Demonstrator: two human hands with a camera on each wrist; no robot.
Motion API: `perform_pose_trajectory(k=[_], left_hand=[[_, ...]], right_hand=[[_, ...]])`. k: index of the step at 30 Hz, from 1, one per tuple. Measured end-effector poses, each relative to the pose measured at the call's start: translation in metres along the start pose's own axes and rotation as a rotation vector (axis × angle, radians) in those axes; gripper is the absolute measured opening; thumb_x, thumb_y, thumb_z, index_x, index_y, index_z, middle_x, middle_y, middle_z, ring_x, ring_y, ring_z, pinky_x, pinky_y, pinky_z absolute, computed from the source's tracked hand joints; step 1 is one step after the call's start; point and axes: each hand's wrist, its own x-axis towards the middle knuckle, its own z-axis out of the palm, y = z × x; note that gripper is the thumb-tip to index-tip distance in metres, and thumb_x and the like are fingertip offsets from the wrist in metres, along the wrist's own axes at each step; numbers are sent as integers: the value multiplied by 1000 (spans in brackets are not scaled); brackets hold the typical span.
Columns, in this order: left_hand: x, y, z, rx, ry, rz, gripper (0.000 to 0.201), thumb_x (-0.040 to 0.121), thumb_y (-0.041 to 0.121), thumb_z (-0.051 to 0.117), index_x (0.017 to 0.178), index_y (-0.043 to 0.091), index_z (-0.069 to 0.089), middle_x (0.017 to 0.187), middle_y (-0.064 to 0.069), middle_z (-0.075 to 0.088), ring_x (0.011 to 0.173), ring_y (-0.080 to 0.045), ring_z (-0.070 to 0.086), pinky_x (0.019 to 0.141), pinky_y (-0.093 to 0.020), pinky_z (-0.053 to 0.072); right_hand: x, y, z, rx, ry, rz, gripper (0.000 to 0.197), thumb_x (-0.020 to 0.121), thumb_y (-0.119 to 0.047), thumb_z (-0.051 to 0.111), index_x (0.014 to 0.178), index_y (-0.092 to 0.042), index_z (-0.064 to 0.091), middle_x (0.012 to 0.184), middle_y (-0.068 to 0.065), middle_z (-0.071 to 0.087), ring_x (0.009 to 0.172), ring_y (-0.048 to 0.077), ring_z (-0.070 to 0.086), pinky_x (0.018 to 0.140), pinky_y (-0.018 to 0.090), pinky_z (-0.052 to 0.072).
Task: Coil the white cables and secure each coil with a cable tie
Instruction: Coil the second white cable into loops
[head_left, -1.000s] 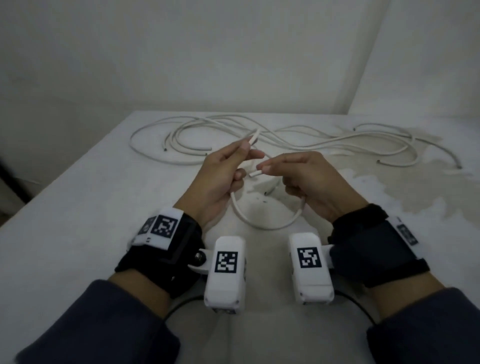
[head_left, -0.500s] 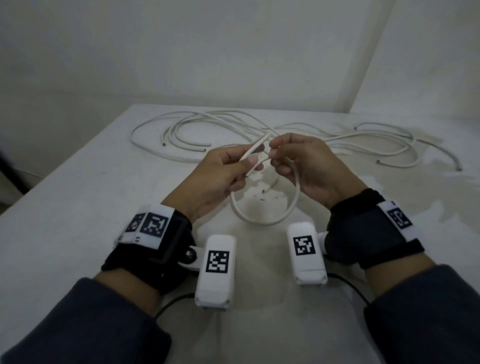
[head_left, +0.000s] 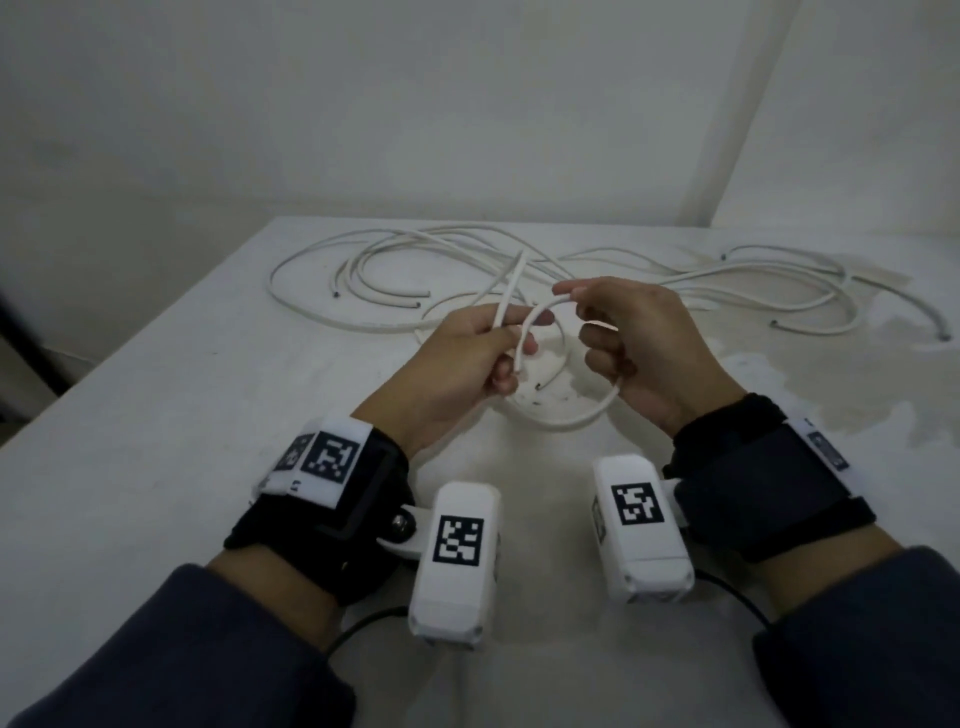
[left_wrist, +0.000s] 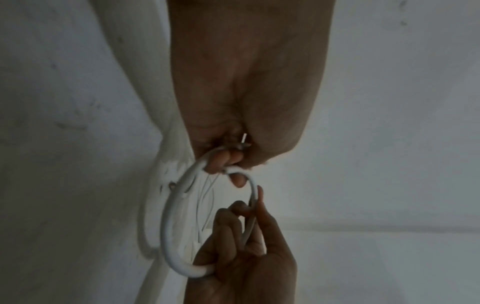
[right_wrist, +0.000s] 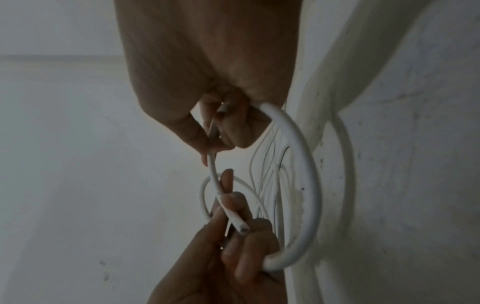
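A short white cable (head_left: 571, 420) is bent into a loop and held above the table between both hands. My left hand (head_left: 511, 338) pinches it where the strands cross, and one end (head_left: 511, 278) sticks up past the fingers. My right hand (head_left: 576, 312) pinches the top of the arch and curls its lower fingers round the loop's right side. In the left wrist view my left hand (left_wrist: 228, 162) grips the loop (left_wrist: 168, 216) from above, with the right hand (left_wrist: 246, 226) below. The right wrist view shows a cut end (right_wrist: 241, 228) at the left hand's fingers (right_wrist: 233, 205). I see no cable tie.
Several loose white cables (head_left: 467, 260) lie tangled across the back of the white table (head_left: 156, 415), reaching the far right (head_left: 779, 291). Another cable end (head_left: 540, 387) lies on the table under the hands. A stained patch (head_left: 779, 395) marks the right side. Walls close off the back.
The two cable ends came together and crossed between the hands. Now the left hand holds the crossing alone, and the right hand has shifted right along the arch of the loop.
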Motion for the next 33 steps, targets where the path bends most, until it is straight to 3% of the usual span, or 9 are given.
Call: perform_pose_trajectory(k=[3,6,9,13,17,19,21,26,33], left_hand=[[-5,2,3,268,-28,-2,30,103,20,34,97,11,63,70,-1,55,47,-8,45,56,-25,44],[-6,5,0,527,-63,144,30,103,26,37,86,16,60,70,4,61,56,-9,55,68,-31,49],[-4,7,-5,672,-100,288,23,98,24,48,81,19,62,71,8,66,61,-3,52,64,-22,42],[-5,6,-5,424,-134,246,17,97,15,51,83,13,61,65,5,64,50,-4,47,50,-16,38],[3,4,-3,-27,131,228,23,98,12,48,77,11,58,60,6,64,51,-7,52,57,-22,44],[5,1,-1,-23,191,228,20,98,14,50,80,13,58,60,7,62,56,-9,55,62,-26,47],[4,-3,0,27,200,221,15,96,17,53,82,14,58,58,9,59,58,-9,55,64,-28,48],[3,-3,2,125,204,273,14,94,20,57,94,7,62,63,5,57,55,-4,52,55,-15,45],[-3,1,1,112,101,292,20,91,19,60,72,15,60,54,8,58,50,-5,51,53,-17,44]], right_hand=[[-2,-2,3,-111,6,-19,16,83,-1,55,80,-3,71,59,-1,37,41,7,27,35,17,21],[-5,-6,6,-231,4,-85,15,80,0,56,74,-1,70,55,1,33,42,9,25,37,18,20],[-9,-7,8,-325,-11,-133,16,78,0,57,67,-1,68,49,0,34,44,11,24,39,18,20],[-10,-7,10,-111,-27,-118,11,83,3,60,80,-5,67,57,2,41,43,8,33,38,17,28],[-11,-4,3,-65,-263,75,18,77,-23,70,93,-16,64,77,3,60,71,17,59,62,28,50],[-13,2,3,-258,-401,121,30,70,-33,73,94,-16,66,89,6,70,81,22,67,72,34,53],[-15,4,5,-361,-381,34,21,77,-28,75,88,-11,68,93,10,74,82,20,71,71,29,54],[-12,2,1,-396,-311,-21,12,79,-19,76,71,-13,69,72,3,72,68,11,67,58,18,49],[-9,3,-8,-206,-394,164,5,79,-12,69,77,-7,70,72,5,70,71,14,67,61,27,49]])
